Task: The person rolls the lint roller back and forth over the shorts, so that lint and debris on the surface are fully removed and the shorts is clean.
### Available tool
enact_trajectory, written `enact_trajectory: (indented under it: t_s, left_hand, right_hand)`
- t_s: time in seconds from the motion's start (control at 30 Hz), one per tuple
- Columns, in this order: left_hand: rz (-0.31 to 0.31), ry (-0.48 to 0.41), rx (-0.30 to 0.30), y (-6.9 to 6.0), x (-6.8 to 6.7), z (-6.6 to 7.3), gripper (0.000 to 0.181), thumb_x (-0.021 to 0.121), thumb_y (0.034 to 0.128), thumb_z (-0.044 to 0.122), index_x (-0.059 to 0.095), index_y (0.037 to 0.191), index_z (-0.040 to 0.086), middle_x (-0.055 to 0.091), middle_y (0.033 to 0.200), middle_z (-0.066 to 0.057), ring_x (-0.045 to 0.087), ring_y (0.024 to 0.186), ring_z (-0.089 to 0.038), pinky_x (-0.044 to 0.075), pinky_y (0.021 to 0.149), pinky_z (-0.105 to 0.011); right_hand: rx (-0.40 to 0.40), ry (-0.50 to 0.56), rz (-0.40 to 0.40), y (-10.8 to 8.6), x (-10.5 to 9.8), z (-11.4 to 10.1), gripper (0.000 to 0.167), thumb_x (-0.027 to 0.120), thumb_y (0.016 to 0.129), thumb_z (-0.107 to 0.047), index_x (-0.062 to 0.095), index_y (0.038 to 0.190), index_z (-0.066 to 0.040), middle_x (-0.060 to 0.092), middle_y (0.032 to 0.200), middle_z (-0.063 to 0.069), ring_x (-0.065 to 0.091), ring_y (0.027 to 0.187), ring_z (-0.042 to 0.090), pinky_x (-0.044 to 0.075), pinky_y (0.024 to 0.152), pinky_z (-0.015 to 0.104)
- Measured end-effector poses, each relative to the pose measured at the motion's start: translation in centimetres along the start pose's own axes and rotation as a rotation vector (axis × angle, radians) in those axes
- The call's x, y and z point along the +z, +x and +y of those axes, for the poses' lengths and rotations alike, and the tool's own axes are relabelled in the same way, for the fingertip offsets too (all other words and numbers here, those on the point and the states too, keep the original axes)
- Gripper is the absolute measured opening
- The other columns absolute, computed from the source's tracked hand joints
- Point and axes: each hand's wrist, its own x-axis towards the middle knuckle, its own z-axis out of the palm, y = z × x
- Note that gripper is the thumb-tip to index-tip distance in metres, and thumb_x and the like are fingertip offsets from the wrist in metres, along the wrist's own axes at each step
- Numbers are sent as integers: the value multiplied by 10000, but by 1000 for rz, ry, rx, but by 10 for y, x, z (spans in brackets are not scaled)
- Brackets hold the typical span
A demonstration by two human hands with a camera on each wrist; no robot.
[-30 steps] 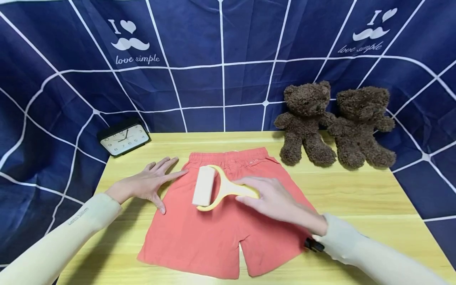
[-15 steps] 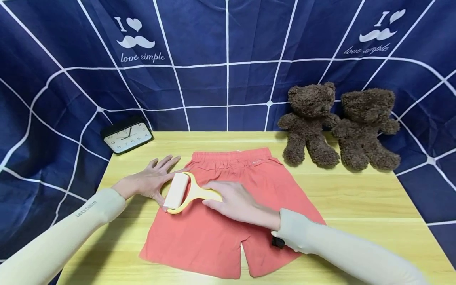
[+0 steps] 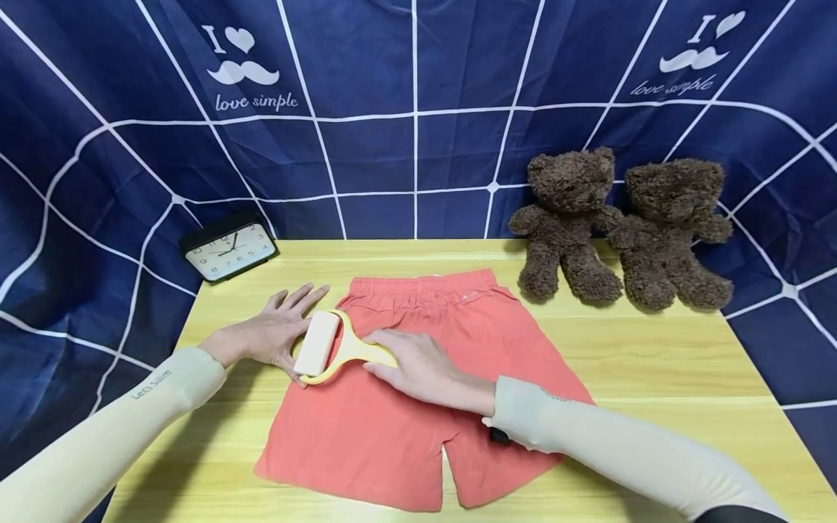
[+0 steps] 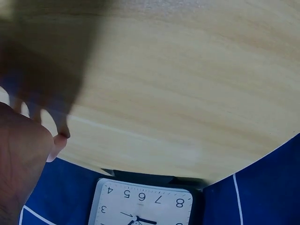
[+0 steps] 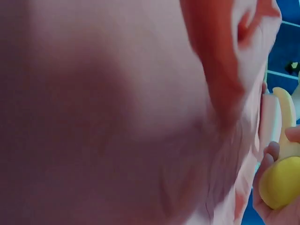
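Coral-red shorts (image 3: 386, 436) lie flat on the wooden table, waistband away from me. My right hand (image 3: 418, 370) grips the yellow handle of a lint roller (image 3: 349, 349). Its white roll (image 3: 317, 343) is at the left edge of the shorts, close by my left thumb and partly in front of the left hand. With fingers spread, my left hand (image 3: 269, 338) rests at that edge, partly over the table. In the right wrist view, the rounded handle end (image 5: 281, 183) shows in the right palm, and the shorts' fabric (image 5: 117, 117) fills most of the picture.
A black-framed clock (image 3: 230, 252) stands at the back left of the wooden table (image 3: 654, 363). Two brown teddy bears (image 3: 569, 225) sit at the back right. Blue cloth (image 3: 373, 152) with white lines hangs behind and along the sides.
My right hand has moved left with the lint roller, from the upper middle of the shorts to their left edge beside the left hand. The left hand has stayed nearly in place.
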Motion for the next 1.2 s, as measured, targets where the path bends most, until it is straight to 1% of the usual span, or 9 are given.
enact_trajectory:
  t_s: [0.13, 0.23, 0.3, 0.47, 0.57, 0.63, 0.83, 1.0, 1.2]
  left_hand:
    - [-26, -10, -40, -1, -2, 1, 1288, 920, 637, 797, 493, 1627, 93, 110, 1747, -314, 93, 1578, -605, 175, 1122, -851]
    - [-29, -23, -52, -2, -3, 0, 1309, 911, 640, 808, 480, 1642, 84, 103, 1757, -307, 77, 1585, -598, 158, 1124, -847]
    - [-17, -34, -44, -2, -2, -1, 1325, 903, 638, 818, 473, 1648, 75, 106, 1758, -305, 79, 1583, -602, 153, 1119, -850]
    - [22, -45, -6, -2, 2, -4, 1328, 867, 643, 854, 462, 1658, 98, 124, 1758, -300, 95, 1574, -612, 155, 1095, -864]
    - [11, -53, -12, -1, 0, -1, 1332, 889, 645, 826, 440, 1674, 108, 123, 1760, -300, 87, 1577, -614, 138, 1092, -876]
    - [-5, -54, -26, 1, -3, 2, 1341, 917, 641, 791, 419, 1688, 117, 120, 1761, -300, 81, 1581, -613, 130, 1094, -885]
    - [-53, -16, -51, 4, -6, 8, 1383, 919, 642, 781, 335, 1723, 145, 88, 1768, -300, 80, 1582, -618, 146, 1100, -896]
    - [-49, -6, -65, 1, -7, 10, 1396, 927, 618, 782, 347, 1717, 145, 114, 1761, -307, 117, 1569, -636, 154, 1099, -899]
    - [-37, -15, -66, 0, -8, 12, 1395, 909, 608, 802, 352, 1719, 168, 126, 1764, -299, 124, 1571, -633, 153, 1109, -891]
  right_hand:
    - [-2, 16, -22, 2, -3, 3, 359, 786, 1028, -298, 728, 1374, -221, 743, 1250, -72, 695, 1008, 118, 547, 833, 365]
    - [0, 27, -39, 3, -5, 6, 369, 777, 1036, -296, 722, 1389, -206, 748, 1266, -62, 709, 1070, 120, 559, 898, 373]
    - [3, 31, -47, 3, -6, 7, 384, 771, 1040, -300, 716, 1404, -194, 747, 1289, -52, 712, 1119, 126, 562, 939, 381]
    - [14, 34, -62, 2, -9, 7, 408, 776, 1036, -299, 714, 1424, -190, 745, 1323, -39, 711, 1169, 143, 561, 972, 389]
    - [22, 31, -74, 1, -14, 7, 399, 782, 1031, -282, 719, 1414, -189, 749, 1312, -39, 711, 1154, 145, 558, 968, 384]
    - [22, 24, -80, 0, -17, 7, 395, 785, 1027, -271, 723, 1406, -178, 752, 1305, -35, 711, 1134, 147, 558, 959, 383]
    - [24, 12, -111, -3, -30, 9, 350, 800, 1012, -243, 744, 1351, -175, 764, 1203, -56, 687, 957, 135, 553, 825, 353]
    - [22, 13, -123, -9, -40, 14, 330, 811, 998, -229, 759, 1320, -179, 763, 1184, -75, 680, 943, 128, 545, 796, 351]
    - [14, 18, -154, -18, -53, 22, 290, 810, 1001, -237, 767, 1287, -217, 724, 1036, -133, 588, 775, 110, 495, 693, 320]
